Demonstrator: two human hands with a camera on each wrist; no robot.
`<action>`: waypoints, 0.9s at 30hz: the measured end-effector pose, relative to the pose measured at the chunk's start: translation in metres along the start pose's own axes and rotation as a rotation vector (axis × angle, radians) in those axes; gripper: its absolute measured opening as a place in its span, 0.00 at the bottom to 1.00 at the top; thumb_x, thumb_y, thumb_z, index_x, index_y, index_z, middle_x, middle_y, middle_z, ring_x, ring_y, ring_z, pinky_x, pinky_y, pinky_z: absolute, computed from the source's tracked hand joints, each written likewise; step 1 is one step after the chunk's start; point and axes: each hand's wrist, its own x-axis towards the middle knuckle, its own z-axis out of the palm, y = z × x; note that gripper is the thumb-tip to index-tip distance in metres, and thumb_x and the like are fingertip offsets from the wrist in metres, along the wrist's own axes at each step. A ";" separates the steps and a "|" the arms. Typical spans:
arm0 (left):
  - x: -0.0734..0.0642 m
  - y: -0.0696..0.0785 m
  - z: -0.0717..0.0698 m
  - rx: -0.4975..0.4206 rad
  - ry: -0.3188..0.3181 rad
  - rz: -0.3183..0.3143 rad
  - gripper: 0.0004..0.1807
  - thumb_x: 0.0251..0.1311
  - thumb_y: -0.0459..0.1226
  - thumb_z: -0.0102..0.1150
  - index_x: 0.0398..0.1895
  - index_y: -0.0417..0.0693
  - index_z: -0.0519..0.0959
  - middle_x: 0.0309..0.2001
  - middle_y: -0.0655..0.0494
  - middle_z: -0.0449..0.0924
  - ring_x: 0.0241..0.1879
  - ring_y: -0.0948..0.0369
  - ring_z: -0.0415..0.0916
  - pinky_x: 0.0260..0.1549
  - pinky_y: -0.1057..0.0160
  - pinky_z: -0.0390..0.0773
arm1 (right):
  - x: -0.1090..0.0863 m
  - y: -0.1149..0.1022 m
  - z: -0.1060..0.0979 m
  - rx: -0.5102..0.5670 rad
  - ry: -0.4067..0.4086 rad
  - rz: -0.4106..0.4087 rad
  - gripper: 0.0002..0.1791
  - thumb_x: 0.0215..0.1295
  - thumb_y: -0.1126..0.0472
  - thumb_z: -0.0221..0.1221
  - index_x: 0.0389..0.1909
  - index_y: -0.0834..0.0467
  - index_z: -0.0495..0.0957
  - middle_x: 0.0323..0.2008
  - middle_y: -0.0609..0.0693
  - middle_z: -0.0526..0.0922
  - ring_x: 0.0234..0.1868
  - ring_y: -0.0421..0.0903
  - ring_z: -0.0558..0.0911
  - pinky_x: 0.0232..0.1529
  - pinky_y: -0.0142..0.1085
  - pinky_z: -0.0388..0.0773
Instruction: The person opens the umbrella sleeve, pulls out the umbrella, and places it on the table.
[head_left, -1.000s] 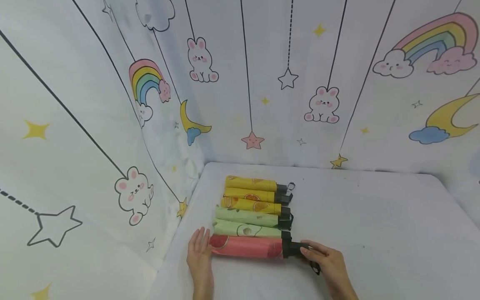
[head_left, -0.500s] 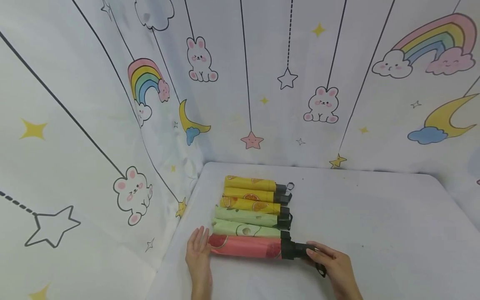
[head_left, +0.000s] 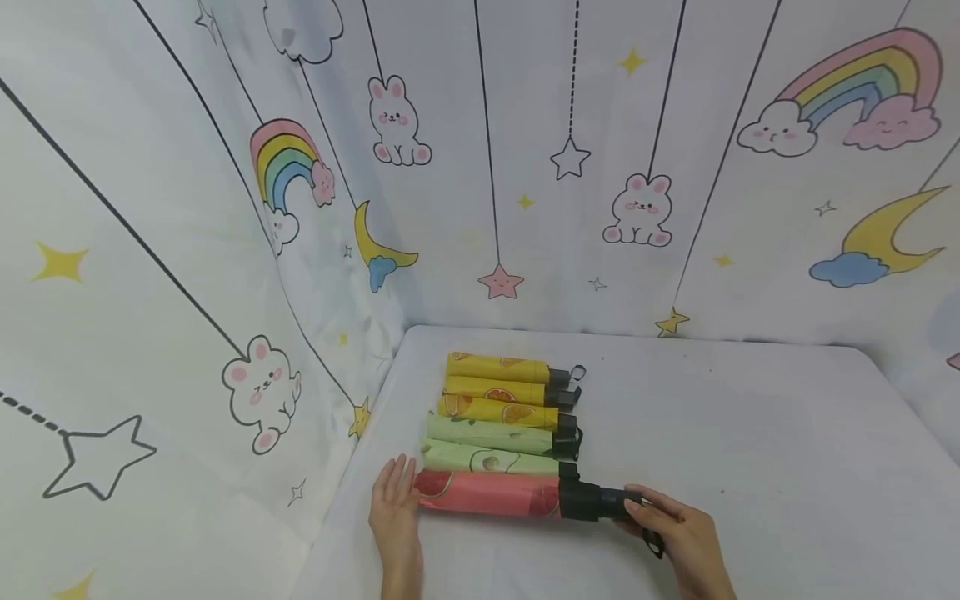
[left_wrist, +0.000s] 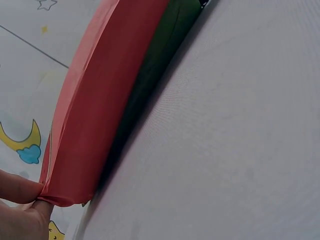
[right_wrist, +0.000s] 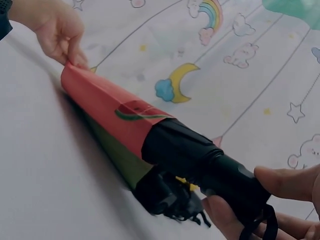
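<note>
A red watermelon-print umbrella sleeve [head_left: 495, 494] lies at the front of a row of folded umbrellas, with a black umbrella [head_left: 581, 502] sticking out of its right end. My left hand [head_left: 397, 510] pinches the closed left end of the sleeve between thumb and finger, as the left wrist view shows. At the other end my right hand [head_left: 681, 532] holds the umbrella's black handle [right_wrist: 235, 185] between thumb and fingers. A black wrist strap [head_left: 654, 543] dangles below that hand. How much of the umbrella is still inside the sleeve is hidden.
Behind the red one lie two green avocado-print umbrellas [head_left: 491, 461] and several yellow orange-print umbrellas [head_left: 495, 367], their black handles pointing right. All rest on a white table [head_left: 750, 433]. A white curtain [head_left: 450, 208] with cartoon prints rises at the back and left.
My right hand has moved right with the handle, and more of the black umbrella shows outside the red sleeve. My left hand keeps its pinch in nearly the same place.
</note>
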 end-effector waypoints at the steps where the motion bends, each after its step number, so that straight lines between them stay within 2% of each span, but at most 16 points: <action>1: 0.000 0.000 0.000 0.001 0.001 -0.001 0.39 0.65 0.14 0.44 0.80 0.37 0.56 0.77 0.41 0.64 0.75 0.49 0.66 0.61 0.68 0.77 | 0.000 0.000 -0.001 0.001 0.000 -0.001 0.39 0.56 0.49 0.77 0.66 0.63 0.79 0.50 0.60 0.89 0.46 0.53 0.91 0.47 0.32 0.85; 8: -0.003 0.002 0.000 0.005 -0.005 0.010 0.38 0.65 0.13 0.43 0.79 0.35 0.56 0.77 0.38 0.63 0.75 0.46 0.65 0.62 0.68 0.77 | -0.003 0.000 -0.010 -0.016 0.004 -0.008 0.40 0.56 0.48 0.77 0.67 0.64 0.78 0.49 0.60 0.89 0.47 0.55 0.90 0.48 0.31 0.85; 17: -0.001 0.002 0.002 0.008 -0.004 -0.028 0.38 0.67 0.15 0.44 0.81 0.38 0.55 0.78 0.41 0.62 0.76 0.48 0.64 0.63 0.68 0.76 | -0.008 -0.002 -0.020 -0.030 0.000 0.006 0.41 0.58 0.46 0.76 0.68 0.63 0.77 0.48 0.59 0.89 0.49 0.55 0.90 0.50 0.37 0.85; 27: -0.001 0.002 0.000 -0.002 -0.007 -0.030 0.39 0.66 0.14 0.43 0.80 0.38 0.55 0.78 0.40 0.62 0.76 0.48 0.64 0.61 0.69 0.77 | -0.010 -0.002 -0.030 -0.028 0.014 0.011 0.40 0.59 0.47 0.76 0.68 0.64 0.77 0.48 0.58 0.90 0.49 0.56 0.90 0.46 0.33 0.85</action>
